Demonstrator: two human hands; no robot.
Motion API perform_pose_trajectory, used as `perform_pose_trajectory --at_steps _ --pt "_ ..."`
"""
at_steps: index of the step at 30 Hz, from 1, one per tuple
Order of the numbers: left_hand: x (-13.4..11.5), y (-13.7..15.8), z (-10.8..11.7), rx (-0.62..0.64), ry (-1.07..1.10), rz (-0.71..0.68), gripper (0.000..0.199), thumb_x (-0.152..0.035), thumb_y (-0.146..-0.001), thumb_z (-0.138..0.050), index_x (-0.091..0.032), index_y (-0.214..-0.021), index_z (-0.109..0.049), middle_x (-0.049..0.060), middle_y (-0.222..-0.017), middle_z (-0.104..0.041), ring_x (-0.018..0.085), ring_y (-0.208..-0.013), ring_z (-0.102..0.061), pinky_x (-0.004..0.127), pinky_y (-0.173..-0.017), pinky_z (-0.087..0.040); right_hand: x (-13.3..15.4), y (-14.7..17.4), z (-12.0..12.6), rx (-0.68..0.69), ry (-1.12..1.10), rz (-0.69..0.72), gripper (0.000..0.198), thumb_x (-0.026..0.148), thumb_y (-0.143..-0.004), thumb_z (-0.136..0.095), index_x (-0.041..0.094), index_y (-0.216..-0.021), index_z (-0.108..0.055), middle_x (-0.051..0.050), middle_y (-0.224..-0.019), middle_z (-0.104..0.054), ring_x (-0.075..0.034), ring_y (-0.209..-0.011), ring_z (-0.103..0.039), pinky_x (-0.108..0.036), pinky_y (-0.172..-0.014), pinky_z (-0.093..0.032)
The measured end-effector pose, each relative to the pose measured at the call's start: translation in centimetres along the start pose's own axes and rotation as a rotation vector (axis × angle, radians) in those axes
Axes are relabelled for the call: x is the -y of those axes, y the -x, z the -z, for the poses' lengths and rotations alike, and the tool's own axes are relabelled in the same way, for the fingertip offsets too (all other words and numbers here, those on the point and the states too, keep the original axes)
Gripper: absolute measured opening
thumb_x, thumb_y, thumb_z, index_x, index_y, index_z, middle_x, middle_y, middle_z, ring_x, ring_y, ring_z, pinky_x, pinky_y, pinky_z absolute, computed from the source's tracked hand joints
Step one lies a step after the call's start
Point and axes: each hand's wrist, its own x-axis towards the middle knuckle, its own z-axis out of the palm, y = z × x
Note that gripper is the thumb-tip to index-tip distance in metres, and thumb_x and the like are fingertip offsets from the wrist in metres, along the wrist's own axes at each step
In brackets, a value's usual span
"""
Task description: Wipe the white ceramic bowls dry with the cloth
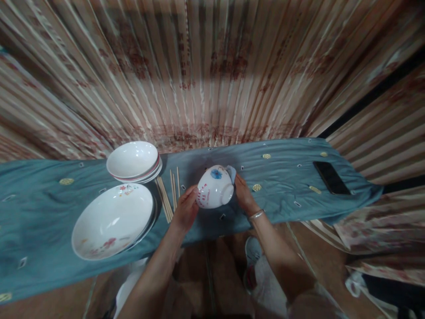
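Note:
A white bowl with a blue flower and red lettering is held tipped on its side above the table, its foot turned toward the lower right. My left hand grips it at the rim on the left. At the other side, my right hand has its fingers closed on a light blue cloth, which touches the bowl near its foot. Part of the right fingers is hidden behind the bowl. Several wooden chopsticks lie on the table just left of my left hand.
A blue patterned cloth covers the long table. On the left stand a stack of white bowls and large flowered dishes. A black phone lies at the right end. Pleated curtains hang right behind the table.

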Motion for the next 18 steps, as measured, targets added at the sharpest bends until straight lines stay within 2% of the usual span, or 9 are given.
perform_pose_trajectory --at_steps 3,7,12,18 --pt "0.0 -0.2 0.3 -0.05 0.05 0.017 0.033 -0.039 -0.061 -0.083 -0.016 -0.081 -0.07 0.003 -0.077 -0.073 0.02 -0.081 -0.068 0.033 -0.078 -0.052 -0.4 0.2 0.3 0.019 0.15 0.049 0.047 0.036 -0.095 -0.037 0.014 -0.13 -0.059 -0.012 -0.139 -0.056 -0.021 -0.133 -0.049 -0.043 -0.118 -0.031" --pt "0.0 -0.4 0.9 -0.128 0.083 0.056 0.02 -0.032 -0.069 -0.077 -0.018 -0.077 -0.066 0.001 -0.074 -0.072 0.017 -0.073 -0.067 0.031 -0.076 -0.053 -1.0 0.5 0.5 0.068 0.32 0.111 0.046 0.032 -0.096 -0.036 0.011 -0.131 -0.058 -0.013 -0.136 -0.059 -0.02 -0.13 -0.052 -0.04 -0.117 -0.032" --pt "-0.1 -0.6 1.3 -0.2 0.1 0.13 0.008 -0.029 -0.08 -0.067 -0.021 -0.079 -0.066 0.003 -0.08 -0.074 0.02 -0.085 -0.069 0.033 -0.08 -0.054 -1.7 0.8 -0.5 0.009 0.219 0.083 0.047 0.035 -0.097 -0.034 0.013 -0.131 -0.059 -0.014 -0.132 -0.062 -0.021 -0.126 -0.056 -0.04 -0.111 -0.04" --pt "-0.1 -0.7 1.3 -0.235 0.147 0.165 0.012 -0.029 -0.083 -0.063 -0.019 -0.087 -0.067 0.006 -0.087 -0.075 0.024 -0.098 -0.068 0.037 -0.087 -0.055 -1.8 1.9 -1.3 -0.047 0.166 0.007 0.055 0.046 -0.096 -0.033 0.012 -0.134 -0.055 -0.014 -0.139 -0.056 -0.022 -0.132 -0.049 -0.042 -0.115 -0.035"
